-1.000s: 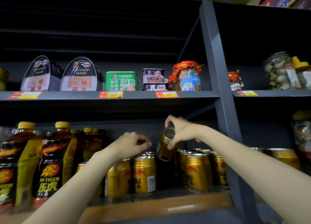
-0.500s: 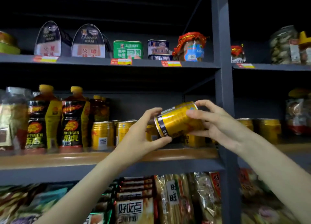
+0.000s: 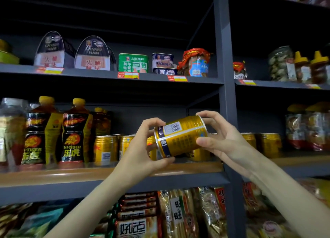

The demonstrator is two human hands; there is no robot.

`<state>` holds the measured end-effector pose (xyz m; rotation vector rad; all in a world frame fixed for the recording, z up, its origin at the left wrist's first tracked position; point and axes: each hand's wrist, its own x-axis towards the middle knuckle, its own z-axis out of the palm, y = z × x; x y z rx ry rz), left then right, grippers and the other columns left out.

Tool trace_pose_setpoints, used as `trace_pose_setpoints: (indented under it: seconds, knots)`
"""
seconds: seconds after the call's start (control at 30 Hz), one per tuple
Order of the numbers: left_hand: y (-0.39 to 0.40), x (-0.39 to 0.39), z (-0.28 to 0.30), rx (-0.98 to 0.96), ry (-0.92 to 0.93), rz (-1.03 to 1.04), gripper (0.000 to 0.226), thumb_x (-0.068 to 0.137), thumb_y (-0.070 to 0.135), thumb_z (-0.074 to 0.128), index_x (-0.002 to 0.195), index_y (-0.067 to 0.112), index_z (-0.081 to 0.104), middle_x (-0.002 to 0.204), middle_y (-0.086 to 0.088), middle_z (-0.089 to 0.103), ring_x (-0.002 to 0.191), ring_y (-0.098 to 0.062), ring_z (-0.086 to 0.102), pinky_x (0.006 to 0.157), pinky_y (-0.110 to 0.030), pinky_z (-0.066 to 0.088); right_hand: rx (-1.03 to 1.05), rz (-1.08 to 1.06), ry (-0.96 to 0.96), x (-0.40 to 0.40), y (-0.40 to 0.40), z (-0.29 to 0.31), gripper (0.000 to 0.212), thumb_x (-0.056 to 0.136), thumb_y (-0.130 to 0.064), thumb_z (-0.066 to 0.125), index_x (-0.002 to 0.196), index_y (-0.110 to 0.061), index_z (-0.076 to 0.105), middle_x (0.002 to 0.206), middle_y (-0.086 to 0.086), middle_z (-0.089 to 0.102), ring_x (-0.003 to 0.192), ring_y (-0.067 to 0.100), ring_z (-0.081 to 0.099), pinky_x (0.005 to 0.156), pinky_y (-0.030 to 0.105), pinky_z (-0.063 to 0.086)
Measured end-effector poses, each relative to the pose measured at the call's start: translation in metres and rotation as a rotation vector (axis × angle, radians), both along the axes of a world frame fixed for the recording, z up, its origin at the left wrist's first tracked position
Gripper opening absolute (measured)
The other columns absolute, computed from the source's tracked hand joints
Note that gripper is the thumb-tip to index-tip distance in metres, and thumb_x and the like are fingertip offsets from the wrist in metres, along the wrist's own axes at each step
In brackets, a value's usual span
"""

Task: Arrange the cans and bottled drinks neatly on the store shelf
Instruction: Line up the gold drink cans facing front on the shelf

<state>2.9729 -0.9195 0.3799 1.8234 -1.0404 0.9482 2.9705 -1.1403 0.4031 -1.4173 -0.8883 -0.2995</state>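
- My one head view faces the store shelf [image 3: 110, 173] square-on, tilted slightly upward; near, at arm's reach; no second view shares it

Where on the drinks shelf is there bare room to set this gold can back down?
Bare wood shows along the front lip of the drinks shelf, before the Hi-Tiger bottles and standing gold cans. Behind both hands, the row seems to have a gap, mostly hidden by the held gold can. Left of it, the row is packed.
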Motion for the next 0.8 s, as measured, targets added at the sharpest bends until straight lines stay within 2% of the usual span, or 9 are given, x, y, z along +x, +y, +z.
trace_pose_setpoints:
  seconds: [0.07, 0.17, 0.3, 0.37, 0.47, 0.57, 0.67, 0.8]
  knots:
    - [0.003, 0.001, 0.001, -0.01, 0.0, -0.003, 0.073, 0.064, 0.019, 0.084, 0.119, 0.039, 0.041, 0.116, 0.029, 0.047, 0.114, -0.002, 0.051, 0.078, -0.018, 0.053, -0.001, 0.004, 0.07, -0.002, 0.002, 0.003, 0.056, 0.068, -0.012, 0.075, 0.121, -0.019, 0.055, 0.126, 0.009, 0.055, 0.102, 0.019, 0.067, 0.077, 0.029, 0.057]
    - [0.003, -0.002, 0.0, -0.044, 0.013, -0.01, 0.071, 0.064, 0.039, 0.074, 0.126, 0.041, 0.04, 0.119, 0.025, 0.05, 0.111, -0.001, 0.054, 0.077, -0.016, 0.052, 0.002, 0.06, 0.202, -0.002, 0.006, 0.0, 0.053, 0.073, -0.021, 0.067, 0.124, -0.016, 0.055, 0.125, 0.014, 0.058, 0.103, 0.027, 0.067, 0.077, 0.036, 0.058]
    - [0.003, -0.006, 0.0, -0.138, 0.008, -0.048, 0.07, 0.068, 0.032, 0.076, 0.127, 0.036, 0.037, 0.116, 0.011, 0.055, 0.107, 0.0, 0.056, 0.075, -0.012, 0.049, -0.092, 0.046, 0.295, 0.0, 0.014, -0.016, 0.052, 0.08, -0.032, 0.061, 0.128, -0.015, 0.052, 0.12, 0.019, 0.063, 0.099, 0.035, 0.068, 0.085, 0.038, 0.057]
    - [0.004, -0.007, 0.0, -0.137, 0.018, -0.062, 0.074, 0.066, 0.039, 0.074, 0.128, 0.037, 0.034, 0.116, 0.01, 0.057, 0.109, -0.005, 0.056, 0.077, -0.015, 0.05, -0.082, 0.09, 0.334, 0.002, 0.017, -0.021, 0.051, 0.082, -0.032, 0.06, 0.129, -0.012, 0.053, 0.12, 0.02, 0.063, 0.103, 0.034, 0.067, 0.089, 0.041, 0.055]
    - [0.006, -0.008, -0.001, -0.142, 0.07, -0.094, 0.079, 0.064, 0.037, 0.076, 0.129, 0.039, 0.031, 0.114, 0.012, 0.059, 0.11, -0.007, 0.057, 0.078, -0.02, 0.052, -0.045, 0.144, 0.353, 0.003, 0.021, -0.023, 0.048, 0.083, -0.03, 0.058, 0.127, -0.011, 0.057, 0.12, 0.017, 0.064, 0.106, 0.032, 0.066, 0.087, 0.042, 0.056]
    - [0.01, -0.007, 0.0, -0.194, 0.164, -0.163, 0.076, 0.068, 0.033, 0.076, 0.129, 0.038, 0.032, 0.112, 0.011, 0.063, 0.108, -0.007, 0.06, 0.076, -0.024, 0.054, -0.065, 0.173, 0.331, 0.004, 0.018, -0.022, 0.059, 0.076, -0.038, 0.071, 0.128, -0.014, 0.056, 0.122, 0.016, 0.063, 0.108, 0.03, 0.065, 0.084, 0.039, 0.057]
    - [0.014, -0.007, 0.001, -0.235, 0.251, -0.193, 0.073, 0.067, 0.039, 0.074, 0.129, 0.038, 0.035, 0.109, 0.005, 0.067, 0.105, -0.012, 0.063, 0.077, -0.027, 0.054, -0.125, 0.212, 0.31, 0.002, 0.015, -0.022, 0.083, 0.054, -0.038, 0.09, 0.126, -0.016, 0.055, 0.118, 0.015, 0.066, 0.108, 0.034, 0.064, 0.082, 0.036, 0.057]
    - [0.015, -0.006, 0.003, -0.266, 0.31, -0.177, 0.062, 0.075, 0.036, 0.07, 0.128, 0.036, 0.037, 0.104, 0.002, 0.07, 0.099, -0.018, 0.066, 0.084, -0.034, 0.055, -0.181, 0.145, 0.275, -0.001, 0.019, -0.021, 0.092, 0.046, -0.04, 0.092, 0.125, -0.016, 0.053, 0.112, 0.014, 0.069, 0.103, 0.034, 0.066, 0.078, 0.031, 0.057]
